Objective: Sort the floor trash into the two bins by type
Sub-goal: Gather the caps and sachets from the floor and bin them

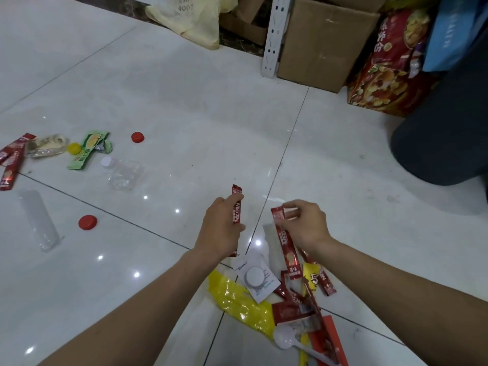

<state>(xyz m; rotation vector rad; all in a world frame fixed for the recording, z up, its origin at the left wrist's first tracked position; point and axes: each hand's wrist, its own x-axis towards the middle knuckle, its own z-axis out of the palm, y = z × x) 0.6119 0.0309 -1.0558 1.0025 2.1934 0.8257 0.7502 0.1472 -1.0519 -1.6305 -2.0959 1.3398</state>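
My left hand (221,228) grips a red Nescafe coffee sachet (237,207) upright above the white tiled floor. My right hand (303,225) pinches the top of a second red coffee sachet (286,247), which hangs down over a pile of trash. That pile (285,299) holds a yellow plastic wrapper (237,299), a white wet-wipe pack (256,278), more red sachets and a white plastic spoon (287,339). At the far left lie red sachets (10,162), a green wrapper (87,149), a crushed clear bottle (124,173), a clear plastic cup (37,220) and red caps (88,222).
A dark grey bin (443,133) stands at the right edge. Behind it are a cardboard box (322,43), a red printed snack bag (390,67) and a pale yellow plastic bag (190,19) along the wall. A yellow cap (74,148) and another red cap (137,137) lie at left.
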